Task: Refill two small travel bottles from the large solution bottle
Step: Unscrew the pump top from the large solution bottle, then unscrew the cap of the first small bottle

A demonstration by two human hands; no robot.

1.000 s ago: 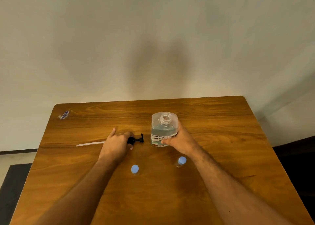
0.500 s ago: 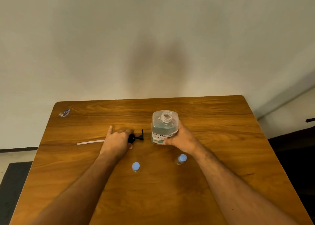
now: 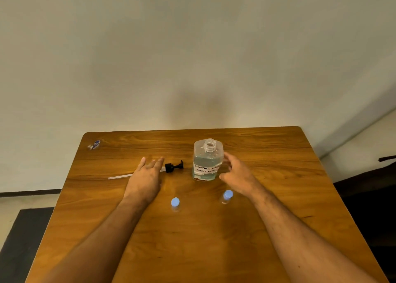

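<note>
You are near the beginning of the work. The large bottle [image 3: 207, 161] stands upright toward the far edge of the table [image 3: 278, 154], a little right of the middle, and its neck is already without cap, so it is ready for pouring. It looks more than half full of a pale liquid. The black pump [image 3: 174, 167] lies on its side on the wood just left of this bottle, with its white tube [image 3: 120, 176] pointing toward the left edge.

Your left hand [image 3: 145, 179] is above the tube, fingers straight and spread, and it grips nothing. Your right hand [image 3: 237, 175] is just beside the right wall of the large bottle, fingers loosely bent; I cannot tell if they touch the wall, but they are not clamped on it.

The two small bottles, the left one [image 3: 175, 204] and the right one [image 3: 226, 196], stand nearer to you, well apart from each other. Both carry their blue caps, and I judge nothing is poured into them yet.

So what is left is nearly everything: to open each small bottle, to fill it from the large one, and to close all again. A small wrapper [image 3: 94, 144] lies at the far left corner.
</note>
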